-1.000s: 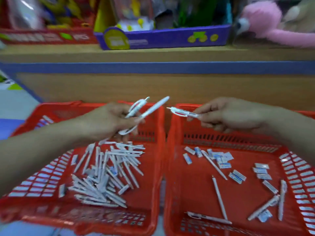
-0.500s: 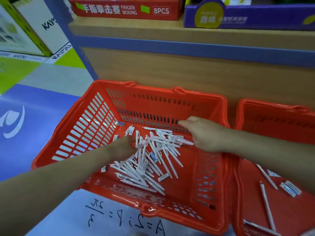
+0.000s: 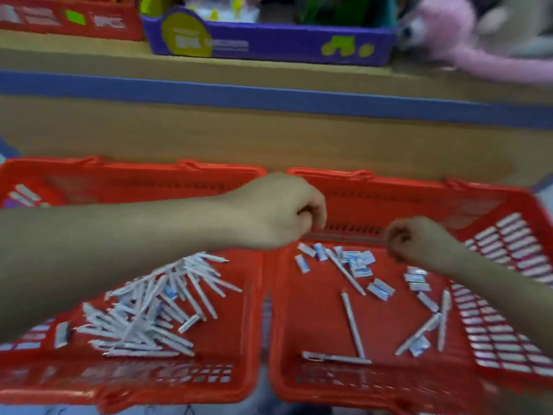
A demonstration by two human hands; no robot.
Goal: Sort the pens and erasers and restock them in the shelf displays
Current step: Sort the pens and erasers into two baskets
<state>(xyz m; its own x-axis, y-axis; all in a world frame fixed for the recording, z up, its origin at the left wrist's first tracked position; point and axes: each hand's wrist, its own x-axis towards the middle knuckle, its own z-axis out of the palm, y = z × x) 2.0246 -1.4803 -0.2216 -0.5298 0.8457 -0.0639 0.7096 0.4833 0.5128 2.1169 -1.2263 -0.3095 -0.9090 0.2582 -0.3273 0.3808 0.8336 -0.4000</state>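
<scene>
Both hands have come up out of the left basket point(image 3: 134, 172), where they were down on the pen pile point(image 3: 155, 304) half a second ago; the pens they held a second ago are gone from them, so that batch is probably dropped on the pile; left hand point(image 3: 278, 211) hovers over the seam between the baskets at their far edge, right hand point(image 3: 419, 241) over the far side of the right basket point(image 3: 419, 199); fingers curled on both, but blur hides what's inside, so I cannot tell whether either grip holds anything; erasers point(image 3: 359, 262) lie scattered toward the right basket's far edge, with stray pens point(image 3: 353, 324) among them toward the middle and near edge; sorting is part done, likely next grab is those strays; shelf point(image 3: 269, 82) restock not started.
</scene>
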